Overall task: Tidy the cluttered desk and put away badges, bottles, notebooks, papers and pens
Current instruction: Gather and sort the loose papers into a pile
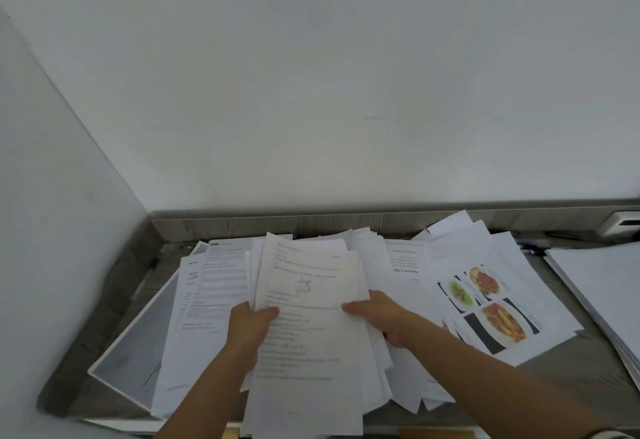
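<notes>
A thick, uneven stack of printed papers [304,300] is held over the middle of the grey desk [568,366]. My left hand [251,326] grips its left edge, thumb on the top sheet. My right hand [379,317] grips the right edge, thumb on top and fingers under the sheets. More text pages [214,279] lie spread on the desk to the left. Sheets with colour food photos [491,303] lie to the right.
A flat grey board with a white border [135,355] lies under the papers at the left. Another pile of white sheets [602,286] sits at the right edge. A white socket box [621,222] sits at the back right. White walls close the left and back.
</notes>
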Demonstrator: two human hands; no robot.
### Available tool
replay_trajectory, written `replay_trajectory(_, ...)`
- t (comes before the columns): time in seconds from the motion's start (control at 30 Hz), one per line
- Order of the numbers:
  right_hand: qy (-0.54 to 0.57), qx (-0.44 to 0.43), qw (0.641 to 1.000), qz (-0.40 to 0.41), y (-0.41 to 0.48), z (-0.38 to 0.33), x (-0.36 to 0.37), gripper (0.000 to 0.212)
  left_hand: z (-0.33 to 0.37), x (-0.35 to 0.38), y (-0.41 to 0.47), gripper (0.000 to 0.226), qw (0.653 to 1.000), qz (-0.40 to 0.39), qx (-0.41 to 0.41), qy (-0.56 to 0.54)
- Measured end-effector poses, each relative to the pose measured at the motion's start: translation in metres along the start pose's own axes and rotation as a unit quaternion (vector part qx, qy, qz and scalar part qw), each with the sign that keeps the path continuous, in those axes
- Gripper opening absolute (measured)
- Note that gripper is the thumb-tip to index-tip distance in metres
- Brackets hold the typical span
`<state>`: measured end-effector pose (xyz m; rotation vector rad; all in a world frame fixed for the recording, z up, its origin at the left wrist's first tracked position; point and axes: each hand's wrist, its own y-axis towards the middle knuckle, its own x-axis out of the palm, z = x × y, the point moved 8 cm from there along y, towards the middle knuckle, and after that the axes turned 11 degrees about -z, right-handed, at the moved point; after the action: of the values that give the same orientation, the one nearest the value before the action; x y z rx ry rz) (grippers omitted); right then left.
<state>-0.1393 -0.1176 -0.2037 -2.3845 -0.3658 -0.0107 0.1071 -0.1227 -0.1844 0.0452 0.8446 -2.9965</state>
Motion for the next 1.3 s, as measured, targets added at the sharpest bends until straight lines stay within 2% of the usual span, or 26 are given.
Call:
replay_trajectory(0.07,-0.022,-0.031,0.999,0.005,-0.002,-0.007,0.007,0.039,0.004,-0.002,-0.003,0.025,1.000,-0.010,0.005,-0.018)
replay_trajectory(0.13,-0.032,-0.071,0.997,-0.005,-0.010,-0.022,0.011,0.026,0.009,-0.009,-0.007,0.035,0.998,-0.014,0.018,-0.053)
replay_trajectory(0.2,-0.030,-0.110,0.993,-0.043,-0.020,-0.042,0.015,0.016,0.012,-0.012,-0.012,0.039,0.993,-0.051,0.018,-0.110)
replay_trajectory(0.33,-0.013,-0.138,0.983,-0.121,-0.030,-0.066,0.015,0.030,0.010,0.000,-0.020,0.026,0.956,-0.182,-0.014,-0.229)
replay_trajectory(0.43,0.002,-0.103,0.987,-0.123,-0.023,-0.056,0.013,0.054,0.008,0.007,-0.024,0.028,0.950,-0.212,-0.020,-0.228)
replay_trajectory(0.5,-0.028,-0.095,0.989,-0.107,-0.013,-0.045,0.013,0.056,0.007,0.012,-0.026,0.033,0.960,-0.218,-0.015,-0.174)
replay_trajectory(0.63,-0.092,-0.091,0.990,-0.064,-0.001,-0.030,0.007,0.034,0.002,0.008,-0.025,0.037,0.977,-0.185,-0.008,-0.104)
replay_trajectory(0.7,-0.150,-0.109,0.980,0.071,0.001,-0.036,-0.026,0.037,-0.007,-0.003,-0.022,0.035,0.982,-0.151,-0.020,-0.113)
replay_trajectory(0.77,-0.212,-0.111,0.944,0.228,-0.006,-0.043,-0.067,0.047,-0.018,-0.018,-0.019,0.031,0.984,-0.109,-0.030,-0.137)
replay_trajectory(0.8,-0.219,-0.109,0.934,0.261,-0.009,-0.045,-0.080,0.052,-0.023,-0.023,-0.017,0.030,0.983,-0.091,-0.036,-0.153)
replay_trajectory(0.93,-0.219,-0.047,0.947,0.229,-0.003,-0.038,-0.098,0.073,-0.036,-0.032,-0.015,0.026,0.979,-0.061,-0.055,-0.185)
replay_trajectory(1.03,-0.219,-0.016,0.956,0.193,0.002,-0.038,-0.094,0.078,-0.041,-0.033,-0.015,0.033,0.979,-0.052,-0.066,-0.184)
replay_trajectory(1.1,-0.292,0.022,0.941,0.171,0.004,-0.036,-0.093,0.075,-0.041,-0.033,-0.015,0.033,0.980,-0.052,-0.066,-0.181)
replay_trajectory(1.17,-0.395,0.051,0.903,0.165,0.004,-0.035,-0.093,0.067,-0.041,-0.033,-0.014,0.031,0.980,-0.057,-0.063,-0.182)
replay_trajectory(1.2,-0.422,0.046,0.889,0.173,0.003,-0.037,-0.093,0.058,-0.041,-0.033,-0.014,0.031,0.979,-0.059,-0.061,-0.185)
replay_trajectory(1.3,-0.447,-0.013,0.863,0.236,-0.006,-0.048,-0.098,0.013,-0.044,-0.034,-0.014,0.035,0.976,-0.062,-0.060,-0.198)
